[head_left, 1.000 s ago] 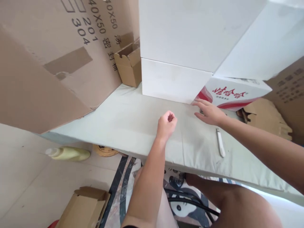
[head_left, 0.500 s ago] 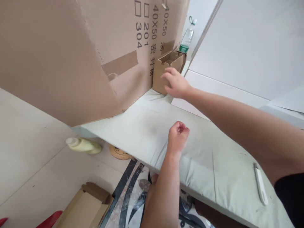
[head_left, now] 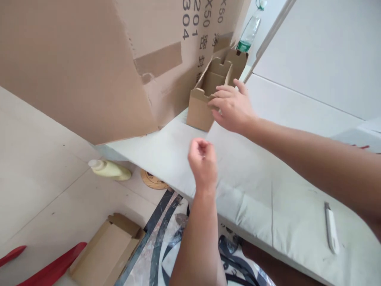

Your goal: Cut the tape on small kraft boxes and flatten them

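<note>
A small open-topped cardboard box [head_left: 199,110] stands on the pale cloth-covered table, against a much larger carton. My right hand [head_left: 233,105] lies over its near right side, fingers hooked at the wall's edge and partly hiding it. Inner cardboard walls show through the open top. My left hand [head_left: 204,161] is curled into a loose fist above the table, in front of the box, with nothing visible in it. A white utility knife [head_left: 331,230] lies on the table at the right, below my right forearm.
The large printed carton [head_left: 133,91] fills the upper left. A plastic bottle [head_left: 250,31] with a green label stands behind the small box. On the floor at left are a pale yellow bottle [head_left: 110,169], a cardboard box [head_left: 104,250] and red objects [head_left: 56,266].
My right hand has come onto the small box, which has shifted toward me and turned so more of its inside shows. My left fist has moved left and slightly forward. The view has shifted.
</note>
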Motion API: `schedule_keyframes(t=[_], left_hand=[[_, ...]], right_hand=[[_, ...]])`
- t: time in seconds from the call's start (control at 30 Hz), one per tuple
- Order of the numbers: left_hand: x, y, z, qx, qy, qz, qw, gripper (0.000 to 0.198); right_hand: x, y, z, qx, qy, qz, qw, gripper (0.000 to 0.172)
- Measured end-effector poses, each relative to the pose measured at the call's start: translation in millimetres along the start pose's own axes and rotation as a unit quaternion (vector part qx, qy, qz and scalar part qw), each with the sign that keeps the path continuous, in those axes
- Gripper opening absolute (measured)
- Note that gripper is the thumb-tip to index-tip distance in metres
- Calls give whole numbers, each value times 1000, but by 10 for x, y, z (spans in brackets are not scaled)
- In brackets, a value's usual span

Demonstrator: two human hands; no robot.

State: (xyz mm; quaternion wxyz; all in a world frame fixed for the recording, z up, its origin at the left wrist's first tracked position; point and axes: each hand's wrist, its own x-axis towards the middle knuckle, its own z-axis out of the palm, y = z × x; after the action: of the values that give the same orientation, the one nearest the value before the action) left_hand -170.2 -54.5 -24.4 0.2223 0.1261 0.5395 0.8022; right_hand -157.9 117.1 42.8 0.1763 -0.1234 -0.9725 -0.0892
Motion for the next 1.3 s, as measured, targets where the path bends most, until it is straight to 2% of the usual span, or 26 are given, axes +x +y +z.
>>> schedule_keyframes(t=[0.07, 0.1, 0.17, 0.27, 0.33, 0.4, 0.47, 0.53, 0.6, 0.67, 0.77, 0.83, 0.93, 1.03, 1.17, 1.3], left_hand=[[-25, 124, -86, -22, 89, 85, 992, 14], [-34, 171, -122, -34, 110, 108, 987, 14], [-41, 227, -173, -55, 134, 147, 979, 14], [-46, 239, -187, -24, 100, 110, 989, 10], [-75, 239, -142, 10, 35, 77, 996, 10], [-150, 246, -45, 39, -66, 57, 995, 20], [-284, 247, 107, 69, -196, 41, 977, 30], [-475, 223, 300, 90, -315, 35, 944, 37], [-704, 170, 503, 99, -397, 39, 912, 40], [-933, 95, 687, 114, -437, 47, 891, 41], [-1186, -45, 891, 154, -454, 72, 875, 45], [-1267, -149, 980, 167, -456, 100, 869, 42], [-1295, -299, 1059, 167, -459, 119, 864, 32], [-1318, -389, 1080, 171, -471, 97, 860, 24], [-1431, -391, 1078, 169, -468, 92, 863, 16], [-1546, -368, 1132, 199, -454, 96, 863, 21]], right_hand=[[-472, -210, -237, 8, 6, 7, 1000, 26], [-710, -290, -366, 3, 10, 7, 1000, 28], [-1186, -408, -627, -11, 43, -10, 999, 27], [-1900, -549, -1000, -15, 57, -53, 997, 15], [-2362, -664, -1217, -9, 54, -54, 997, 13], [-2783, -804, -1400, -5, 45, -22, 999, 15], [-3137, -949, -1551, -4, 40, 5, 999, 19], [-3414, -1073, -1675, -8, 37, 19, 999, 19], [-3629, -1161, -1773, -4, 33, 33, 999, 18], [-3807, -1213, -1845, 5, 30, 52, 998, 17], [-4039, -1239, -1894, 15, 23, 84, 996, 17], [-4173, -1233, -1886, 19, 30, 97, 995, 15], [-4334, -1201, -1816, 15, 70, 122, 990, 13], [-4448, -1148, -1695, 9, 128, 156, 979, 15], [-4560, -1047, -1510, 5, 214, 185, 959, 13], [-4646, -883, -1373, 12, 274, 197, 941, 14]])
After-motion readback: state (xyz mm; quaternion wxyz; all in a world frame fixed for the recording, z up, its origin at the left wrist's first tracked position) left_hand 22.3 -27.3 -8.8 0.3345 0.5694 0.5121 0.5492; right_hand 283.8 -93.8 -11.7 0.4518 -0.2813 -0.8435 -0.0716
